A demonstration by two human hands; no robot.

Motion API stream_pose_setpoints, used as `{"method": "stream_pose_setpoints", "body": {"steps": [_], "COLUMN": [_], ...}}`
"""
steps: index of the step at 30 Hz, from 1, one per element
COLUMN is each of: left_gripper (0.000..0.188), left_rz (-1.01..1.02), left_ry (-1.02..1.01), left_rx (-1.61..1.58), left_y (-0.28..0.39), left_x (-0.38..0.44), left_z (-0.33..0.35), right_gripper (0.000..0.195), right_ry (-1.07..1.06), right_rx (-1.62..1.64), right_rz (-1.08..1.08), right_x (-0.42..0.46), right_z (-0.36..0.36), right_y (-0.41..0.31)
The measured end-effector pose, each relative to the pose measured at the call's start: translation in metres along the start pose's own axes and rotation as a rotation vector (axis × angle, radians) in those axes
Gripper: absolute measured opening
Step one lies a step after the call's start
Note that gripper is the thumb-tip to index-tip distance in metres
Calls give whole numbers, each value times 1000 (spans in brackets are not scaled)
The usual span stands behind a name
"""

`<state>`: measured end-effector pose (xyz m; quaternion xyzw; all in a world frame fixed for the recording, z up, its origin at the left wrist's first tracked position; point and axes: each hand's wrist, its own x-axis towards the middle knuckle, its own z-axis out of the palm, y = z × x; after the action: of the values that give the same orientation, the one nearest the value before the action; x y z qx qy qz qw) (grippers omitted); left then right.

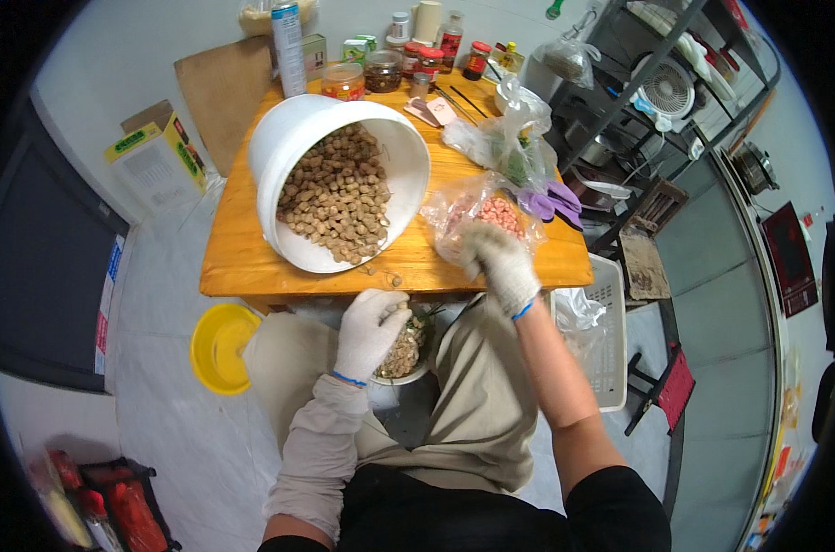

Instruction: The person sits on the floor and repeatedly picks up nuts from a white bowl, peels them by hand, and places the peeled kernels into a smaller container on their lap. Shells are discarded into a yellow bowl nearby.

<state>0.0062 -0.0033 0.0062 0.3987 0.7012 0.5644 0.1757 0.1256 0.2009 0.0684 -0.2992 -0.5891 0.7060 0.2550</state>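
Note:
My left hand, in a white knit glove, is over a white bowl of broken peanut shells between my knees. Its thumb and fingers pinch a small tan thing that looks like a peanut. My right hand, gloved too, hovers over the front of a clear plastic bag with pink shelled peanuts. Its fingers curl inward; whether they hold anything is hidden. On the wooden table, a white plastic bucket lies tipped towards me, with many unshelled peanuts inside.
Jars and an aerosol can line the table's back. Beyond the peanut bag lie a bag of greens and purple cloth. A yellow basin stands at left, a white plastic basket at right, near a folding stool.

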Motion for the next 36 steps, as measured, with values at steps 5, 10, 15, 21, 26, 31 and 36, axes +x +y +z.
{"method": "stream_pose_setpoints", "body": {"steps": [5, 10, 15, 21, 26, 31, 36], "left_gripper": [33, 28, 30, 41, 44, 39, 38], "left_rz": [83, -56, -77, -112, -57, -79, -56], "left_ry": [-96, 6, 234, 308, 359, 342, 381], "left_rx": [301, 150, -10, -76, 310, 290, 246], "left_y": [-13, -11, -12, -34, -15, -16, -25], "left_x": [2, 5, 11, 22, 22, 24, 23], "left_z": [10, 3, -1, -11, -15, -18, -14], "right_gripper": [22, 18, 17, 19, 15, 25, 24], "right_ry": [273, 77, -247, -550, -538, -404, -153], "right_rx": [-916, -719, -876, -1114, -1329, -1512, -1341], "right_rz": [-822, -625, -688, -942, -1195, -1133, -944], "right_x": [52, 28, 37, 48, 76, 125, 150], "right_z": [-55, 24, 89, 124, 126, 128, 135], "right_y": [-14, -13, -5, 10, 13, -16, -50]}}
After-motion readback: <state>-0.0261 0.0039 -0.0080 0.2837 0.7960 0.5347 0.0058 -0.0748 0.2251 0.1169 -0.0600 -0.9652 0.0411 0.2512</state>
